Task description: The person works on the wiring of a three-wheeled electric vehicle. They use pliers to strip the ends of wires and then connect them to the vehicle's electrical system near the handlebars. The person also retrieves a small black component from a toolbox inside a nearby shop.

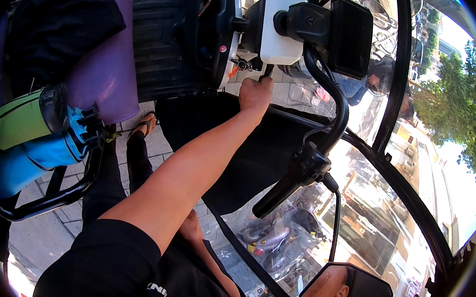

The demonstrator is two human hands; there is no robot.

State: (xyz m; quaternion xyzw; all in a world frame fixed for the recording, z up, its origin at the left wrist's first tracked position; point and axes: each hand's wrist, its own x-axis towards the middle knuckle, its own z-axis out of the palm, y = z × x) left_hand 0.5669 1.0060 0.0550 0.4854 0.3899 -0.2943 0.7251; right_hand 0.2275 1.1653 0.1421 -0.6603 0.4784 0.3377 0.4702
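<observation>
The right hand (255, 95) is reaching up under the scooter's dashboard (277, 27), fingers closing on the small key (244, 65) (stiff metal, best pinched by its head); grip partly hidden.

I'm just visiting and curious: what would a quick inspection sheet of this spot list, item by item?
Surface: grey paving slabs below, a sandalled foot on them.
Job's things: scooter; white front panel; ignition area just left of the raised hand.
Clutter: purple seat; green and blue bottles in a rear rack.
Grippers: left hand reaches to the steering column, fist closed, what it grips is hidden; right hand low by the thigh, state unclear.
Cables: black cable runs down from the handlebar grip.
Surroundings: mirror, clear windscreen, trees, sunny street.
</observation>
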